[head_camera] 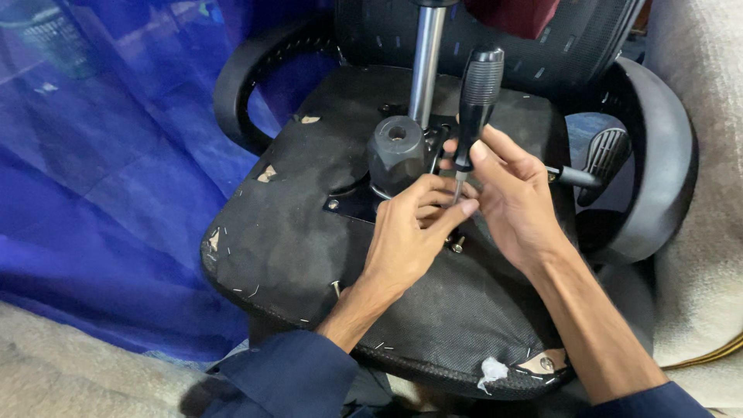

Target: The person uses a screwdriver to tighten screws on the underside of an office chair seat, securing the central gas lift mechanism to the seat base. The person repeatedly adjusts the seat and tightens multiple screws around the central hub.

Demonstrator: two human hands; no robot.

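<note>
Nearest the camera, the left hand (410, 232) pinches the metal shaft tip of a black ribbed-handled screwdriver (476, 101) against the black fabric-covered underside of an upturned office chair seat (294, 232), beside a loose bolt (457, 245). The right hand (515, 197) grips the screwdriver upright. Judged step: seating the tip on a fastener by the black mounting plate (352, 205), below the chrome gas-lift cylinder (424, 62); turning demands steady downward pressure.
</note>
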